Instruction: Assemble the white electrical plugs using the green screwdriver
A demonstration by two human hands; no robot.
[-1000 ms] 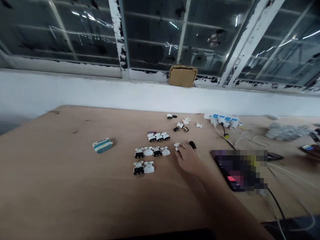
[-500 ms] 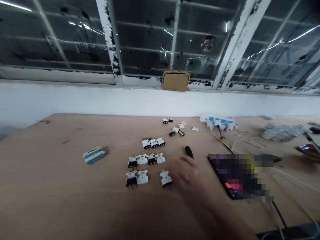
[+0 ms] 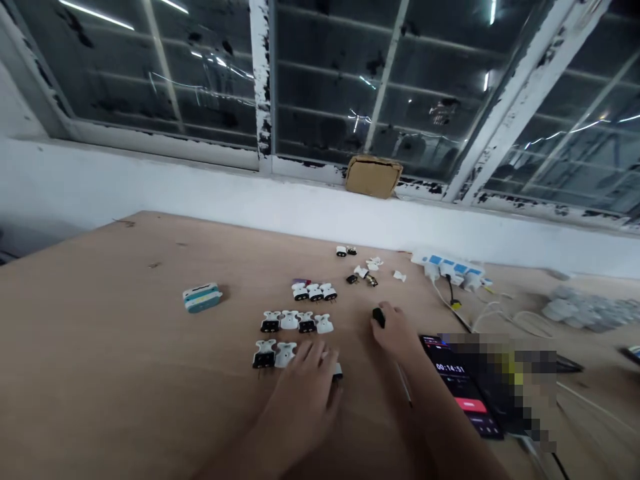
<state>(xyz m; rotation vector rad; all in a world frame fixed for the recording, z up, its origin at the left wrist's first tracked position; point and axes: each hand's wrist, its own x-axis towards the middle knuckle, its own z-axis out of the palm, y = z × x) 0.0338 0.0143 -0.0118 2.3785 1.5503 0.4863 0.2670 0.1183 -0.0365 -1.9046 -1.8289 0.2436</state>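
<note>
Screwdriver (likely light and stiff, handle best) sits clasped in the right hand; left hand's grip hidden.

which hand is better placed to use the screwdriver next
Right, most likely: the right hand is curled around the handle of the black-handled screwdriver. The left hand is off to its left, partly covering the nearest row of plug pieces.
</note>
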